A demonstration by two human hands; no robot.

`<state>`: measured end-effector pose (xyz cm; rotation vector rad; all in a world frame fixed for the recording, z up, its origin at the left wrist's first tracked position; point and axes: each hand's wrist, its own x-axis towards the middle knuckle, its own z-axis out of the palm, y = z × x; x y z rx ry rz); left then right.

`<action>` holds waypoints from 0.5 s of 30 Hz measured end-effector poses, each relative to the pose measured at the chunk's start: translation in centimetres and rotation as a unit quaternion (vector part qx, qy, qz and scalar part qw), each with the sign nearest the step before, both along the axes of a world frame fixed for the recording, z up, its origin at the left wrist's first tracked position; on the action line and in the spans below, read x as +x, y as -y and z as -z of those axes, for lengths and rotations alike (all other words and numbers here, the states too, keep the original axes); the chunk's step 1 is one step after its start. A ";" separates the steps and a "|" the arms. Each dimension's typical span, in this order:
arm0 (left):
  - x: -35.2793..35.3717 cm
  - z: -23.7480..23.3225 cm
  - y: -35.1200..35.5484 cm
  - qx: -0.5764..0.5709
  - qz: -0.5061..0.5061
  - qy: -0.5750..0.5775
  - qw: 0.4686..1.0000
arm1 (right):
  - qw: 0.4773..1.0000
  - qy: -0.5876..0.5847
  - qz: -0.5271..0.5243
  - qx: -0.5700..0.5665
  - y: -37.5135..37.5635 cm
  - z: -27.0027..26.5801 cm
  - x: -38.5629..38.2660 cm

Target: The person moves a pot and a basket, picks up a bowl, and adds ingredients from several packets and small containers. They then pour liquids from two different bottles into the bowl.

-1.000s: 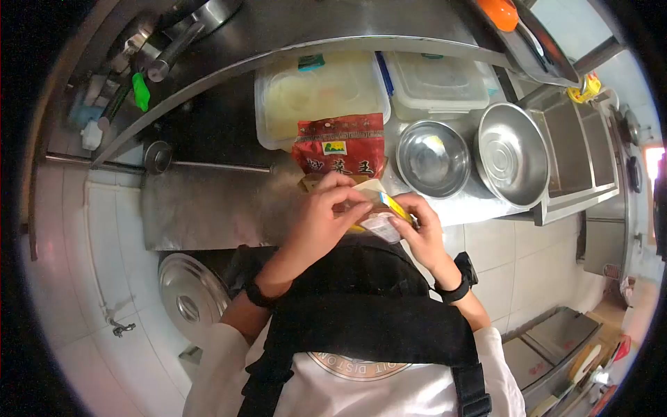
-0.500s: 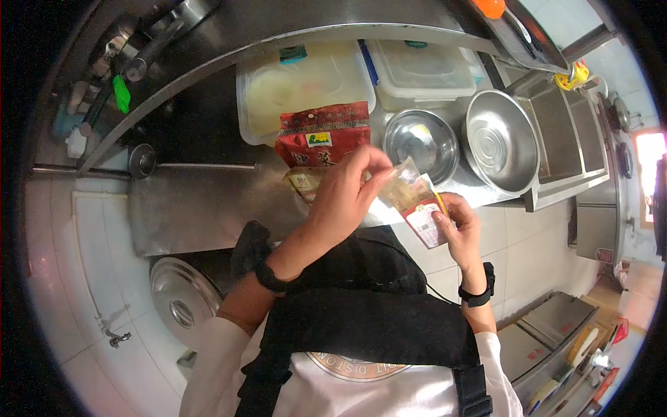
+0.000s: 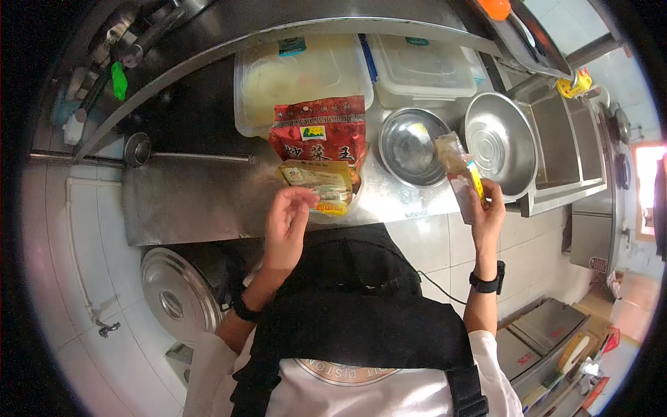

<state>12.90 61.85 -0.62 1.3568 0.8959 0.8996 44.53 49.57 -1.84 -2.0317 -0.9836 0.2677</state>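
My right hand (image 3: pixel 488 214) grips a small seasoning packet (image 3: pixel 462 174) by its lower end. The packet has a see-through upper part and a red and yellow label, and it stands tilted beside the steel bowls. My left hand (image 3: pixel 286 221) is at the counter's front edge, its fingers loosely bent and the thumb apart from them. Its fingertips overlap a yellowish packet (image 3: pixel 321 182) in this view. Behind that packet stands a larger red pouch (image 3: pixel 319 128) with Chinese lettering.
Two steel bowls, a smaller one (image 3: pixel 411 149) and a bigger one (image 3: pixel 501 142), sit on the steel counter (image 3: pixel 187 208). Lidded plastic tubs (image 3: pixel 306 80) line the back. A long-handled ladle (image 3: pixel 201 158) lies at the left; a sink (image 3: pixel 556 142) is at the right.
My hands have moved apart: the left has come away from the small packet toward the counter's front edge, while the right has carried the packet to the right and tilted it more upright.
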 end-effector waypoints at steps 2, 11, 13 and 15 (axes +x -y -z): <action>-0.8 0.8 1.1 -0.028 -0.010 -0.001 1.000 | 1.000 -0.023 0.017 0.007 0.3 0.2 -0.1; -0.4 1.2 1.9 -0.030 0.014 0.016 0.999 | 0.999 -0.009 0.022 0.033 0.6 1.1 0.5; -0.2 1.2 2.0 -0.037 0.022 0.012 0.999 | 0.997 0.000 0.020 0.072 0.5 0.7 0.2; -0.1 1.3 2.5 -0.047 0.030 0.008 0.998 | 1.000 -0.020 0.003 -0.005 0.4 1.7 0.4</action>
